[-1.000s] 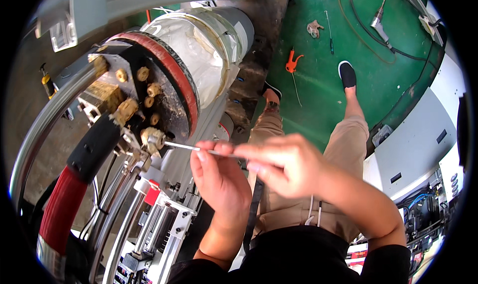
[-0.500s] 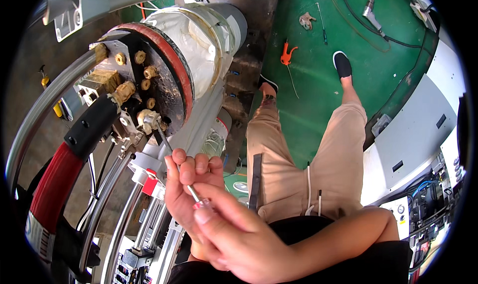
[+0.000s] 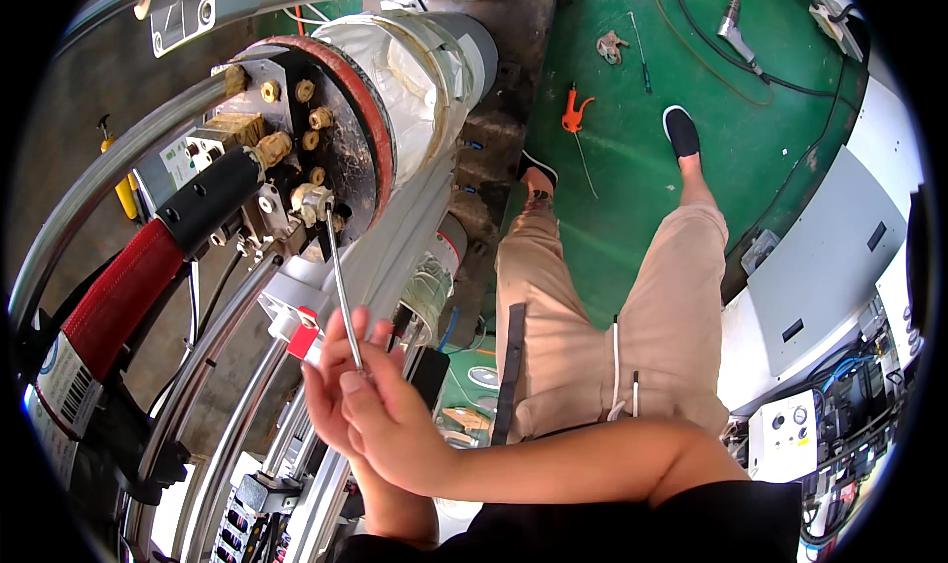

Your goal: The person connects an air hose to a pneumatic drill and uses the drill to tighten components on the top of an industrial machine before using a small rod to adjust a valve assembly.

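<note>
— What are we looking at, biggest thing first?

— The round machine end plate (image 3: pixel 341 119) with its red rim, studded with brass fittings (image 3: pixel 275 148). Below its left edge runs the red-and-black hose (image 3: pixel 138 267), and steel tubes curve past the plate's lower edge.

— And the thin metal rod (image 3: pixel 341 291)?

— Its top end sits at the pale fitting (image 3: pixel 311 202) near the plate's lower edge; we cannot tell whether it is inside or only touching. Its bottom end is between our hands.

— How are we holding it?

— Our right hand (image 3: pixel 395 430) lies over the left, fingertips pinched narrowly on the rod's lower end. Our left hand (image 3: pixel 336 385) sits behind with fingers spread loosely, steadying it.

— How far along, then?

— We judge the rod is lined up and engaged at the fitting, so the approach is done. The work at that fitting looks unfinished, since both hands are on the rod.
</note>
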Demonstrator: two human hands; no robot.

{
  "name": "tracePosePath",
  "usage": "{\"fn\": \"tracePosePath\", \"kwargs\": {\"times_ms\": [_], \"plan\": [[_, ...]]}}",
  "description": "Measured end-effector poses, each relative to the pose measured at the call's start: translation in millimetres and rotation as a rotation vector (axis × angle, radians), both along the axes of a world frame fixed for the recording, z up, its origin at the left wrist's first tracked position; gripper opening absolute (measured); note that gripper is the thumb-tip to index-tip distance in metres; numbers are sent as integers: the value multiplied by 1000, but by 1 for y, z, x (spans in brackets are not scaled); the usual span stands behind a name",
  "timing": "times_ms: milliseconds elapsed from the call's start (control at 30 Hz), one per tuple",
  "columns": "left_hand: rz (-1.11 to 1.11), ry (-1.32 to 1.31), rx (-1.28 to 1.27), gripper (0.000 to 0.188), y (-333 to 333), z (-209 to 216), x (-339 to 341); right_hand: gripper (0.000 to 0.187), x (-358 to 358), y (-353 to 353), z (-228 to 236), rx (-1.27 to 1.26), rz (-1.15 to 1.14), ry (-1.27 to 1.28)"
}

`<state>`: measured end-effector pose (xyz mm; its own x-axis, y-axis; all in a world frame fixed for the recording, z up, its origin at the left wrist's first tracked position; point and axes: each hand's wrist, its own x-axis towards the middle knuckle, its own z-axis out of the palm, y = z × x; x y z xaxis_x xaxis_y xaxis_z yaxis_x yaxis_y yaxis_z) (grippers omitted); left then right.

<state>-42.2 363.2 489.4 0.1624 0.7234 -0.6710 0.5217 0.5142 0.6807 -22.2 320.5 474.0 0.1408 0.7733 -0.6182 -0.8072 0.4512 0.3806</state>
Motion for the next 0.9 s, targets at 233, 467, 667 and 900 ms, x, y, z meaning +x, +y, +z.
{"fn": "tracePosePath", "kwargs": {"times_ms": [233, 467, 667, 900], "plan": [[-390, 85, 448, 65, 8, 14, -51, 18, -21, 16, -3, -46, 45, -242], [-454, 21, 409, 67, -4, -1, -72, 17, -37, 2, -39, -321, 257, -633], [-559, 8, 324, 62, 2, -28, -68, 18, -6, -52, -84, -285, 414, -826], [-235, 0, -70, 37, 14, -64, 11, 31, -9, -44, -80, -138, 336, -478]]}}
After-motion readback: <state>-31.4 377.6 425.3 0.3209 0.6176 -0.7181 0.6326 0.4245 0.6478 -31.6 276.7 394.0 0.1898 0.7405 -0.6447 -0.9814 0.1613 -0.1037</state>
